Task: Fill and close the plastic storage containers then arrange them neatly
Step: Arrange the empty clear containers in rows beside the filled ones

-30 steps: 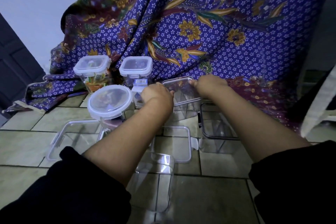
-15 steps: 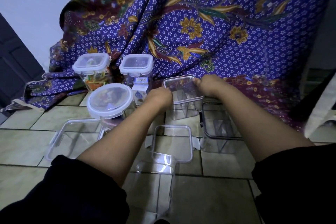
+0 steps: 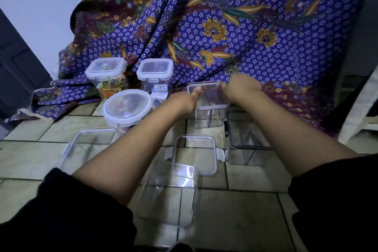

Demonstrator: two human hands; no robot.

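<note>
A clear square tub [image 3: 206, 112] stands on the tiled floor [image 3: 30, 157] just right of centre, at the foot of a purple floral cloth [image 3: 255, 32] that fills the upper right of the frame. A clear lid [image 3: 207, 95] is held on top of the tub by both hands. The left hand [image 3: 185, 100] is closed on the lid's left edge, with the thumb laid over the near left corner. The right hand [image 3: 241, 88] is curled over the lid's right edge, fingers bent down; whether the lid is fully seated cannot be told.

To the left, three tubs are seen already closed: a round tub [image 3: 126, 108] in front, and behind it two square ones, a left tub [image 3: 106, 73] with colourful packets inside and a middle tub [image 3: 156, 73] with small white packs.

Open pieces lie lower in the frame: a loose lid [image 3: 194, 154] with side flaps at centre, an empty tub [image 3: 173, 194] touching its near edge, a large clear tub [image 3: 88, 145] at lower left, and a dark-rimmed tub [image 3: 245, 139] just right of the held one. Dark sleeves [image 3: 67, 215] fill the bottom corners.
</note>
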